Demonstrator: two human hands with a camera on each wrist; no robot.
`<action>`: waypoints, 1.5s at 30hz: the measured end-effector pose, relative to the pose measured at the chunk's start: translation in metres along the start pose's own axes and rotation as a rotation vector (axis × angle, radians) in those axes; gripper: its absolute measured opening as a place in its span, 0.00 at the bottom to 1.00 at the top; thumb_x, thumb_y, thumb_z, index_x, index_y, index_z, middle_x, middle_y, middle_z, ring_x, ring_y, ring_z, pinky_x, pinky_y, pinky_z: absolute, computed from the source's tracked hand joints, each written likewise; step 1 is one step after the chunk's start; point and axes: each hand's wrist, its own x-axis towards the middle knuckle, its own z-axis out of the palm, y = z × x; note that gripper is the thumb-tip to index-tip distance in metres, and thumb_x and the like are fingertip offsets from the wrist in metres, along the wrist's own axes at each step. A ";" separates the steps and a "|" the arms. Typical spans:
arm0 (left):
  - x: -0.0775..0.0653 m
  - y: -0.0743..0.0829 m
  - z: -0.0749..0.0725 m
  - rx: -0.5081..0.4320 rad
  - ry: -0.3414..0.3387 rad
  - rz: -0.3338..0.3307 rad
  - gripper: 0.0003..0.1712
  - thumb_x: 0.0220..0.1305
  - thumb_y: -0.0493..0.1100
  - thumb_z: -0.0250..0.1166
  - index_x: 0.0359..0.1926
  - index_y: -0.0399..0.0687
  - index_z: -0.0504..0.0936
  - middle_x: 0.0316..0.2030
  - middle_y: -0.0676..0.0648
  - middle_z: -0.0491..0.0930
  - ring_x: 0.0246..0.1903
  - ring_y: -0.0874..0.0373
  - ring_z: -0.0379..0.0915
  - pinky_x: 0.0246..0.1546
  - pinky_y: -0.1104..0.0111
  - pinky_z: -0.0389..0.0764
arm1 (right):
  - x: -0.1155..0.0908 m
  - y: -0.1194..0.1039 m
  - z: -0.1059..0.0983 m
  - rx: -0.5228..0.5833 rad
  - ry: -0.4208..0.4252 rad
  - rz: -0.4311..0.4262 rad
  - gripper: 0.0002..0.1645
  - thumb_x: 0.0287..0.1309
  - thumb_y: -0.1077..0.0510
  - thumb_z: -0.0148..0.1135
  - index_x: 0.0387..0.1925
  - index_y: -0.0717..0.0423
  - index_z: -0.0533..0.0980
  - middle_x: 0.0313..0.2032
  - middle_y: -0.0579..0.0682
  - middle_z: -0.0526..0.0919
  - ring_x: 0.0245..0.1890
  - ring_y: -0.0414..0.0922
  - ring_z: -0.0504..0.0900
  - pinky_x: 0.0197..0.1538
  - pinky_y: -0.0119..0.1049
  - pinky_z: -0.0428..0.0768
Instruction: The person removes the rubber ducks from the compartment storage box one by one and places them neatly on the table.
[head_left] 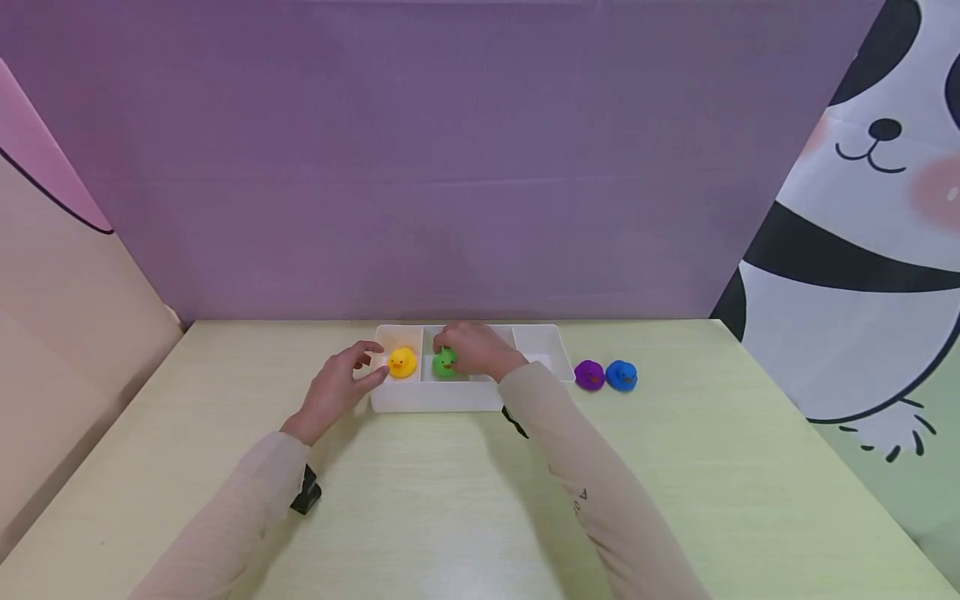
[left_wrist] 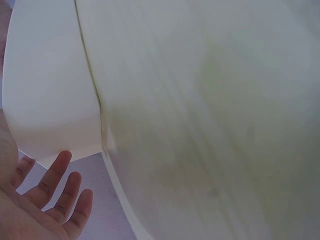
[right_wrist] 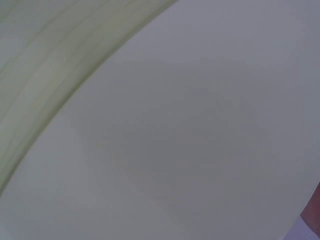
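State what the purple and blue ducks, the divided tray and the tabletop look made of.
Purple duck and blue duck: likely rubber or soft vinyl, smooth, judging by their rounded, evenly coloured bodies. Tray: probably white plastic, smooth and plain, with thin moulded-looking walls. Tabletop: wood or wood-look laminate, low sheen; faint streaks suggest grain.

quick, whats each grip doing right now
Left grip: open, at the left end of the white tray.
Right grip: closed, holding the green duck.

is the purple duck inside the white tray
No, the purple duck sits on the table, between the white tray and the blue duck.
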 end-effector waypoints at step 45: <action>-0.001 0.000 -0.001 -0.005 -0.017 -0.001 0.23 0.61 0.51 0.59 0.55 0.49 0.71 0.47 0.38 0.77 0.48 0.43 0.72 0.45 0.51 0.75 | -0.016 -0.001 -0.039 -0.045 0.066 -0.079 0.18 0.47 0.57 0.68 0.44 0.48 0.79 0.44 0.44 0.80 0.43 0.44 0.77 0.46 0.39 0.77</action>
